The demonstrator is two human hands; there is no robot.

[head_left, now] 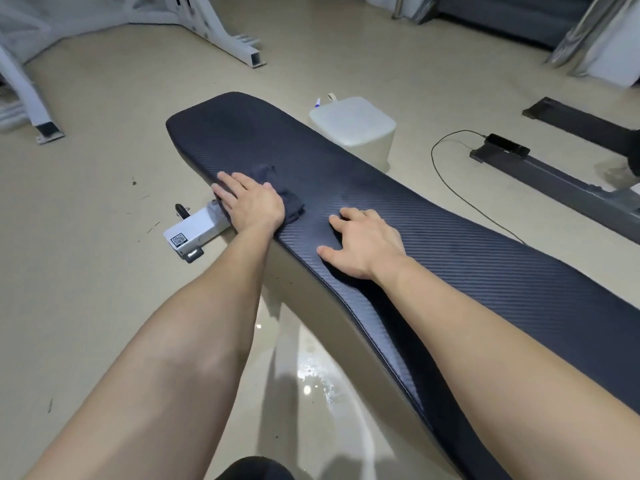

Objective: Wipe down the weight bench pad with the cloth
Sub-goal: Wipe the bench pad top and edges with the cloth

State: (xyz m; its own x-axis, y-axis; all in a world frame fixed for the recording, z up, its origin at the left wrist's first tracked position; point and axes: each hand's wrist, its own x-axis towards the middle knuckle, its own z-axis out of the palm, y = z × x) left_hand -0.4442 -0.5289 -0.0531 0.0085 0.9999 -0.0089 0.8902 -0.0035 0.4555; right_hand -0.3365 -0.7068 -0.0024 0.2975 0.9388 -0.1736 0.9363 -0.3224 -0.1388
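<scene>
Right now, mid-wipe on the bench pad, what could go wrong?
1. The cloth sits by the pad edge under the left hand; a wide stroke may push it off.
2. The floor by the bench looks wet; feet could slip.
3. The right hand only rests flat on the pad, so it braces weakly.

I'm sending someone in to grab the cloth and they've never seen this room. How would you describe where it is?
Find the long dark bench pad running across the beige floor. The cloth lies on its top, toward the far rounded end, pressed flat under the left hand. It is nearly the pad's colour, but rumpled and soft where the pad has a tight woven pattern.
</scene>
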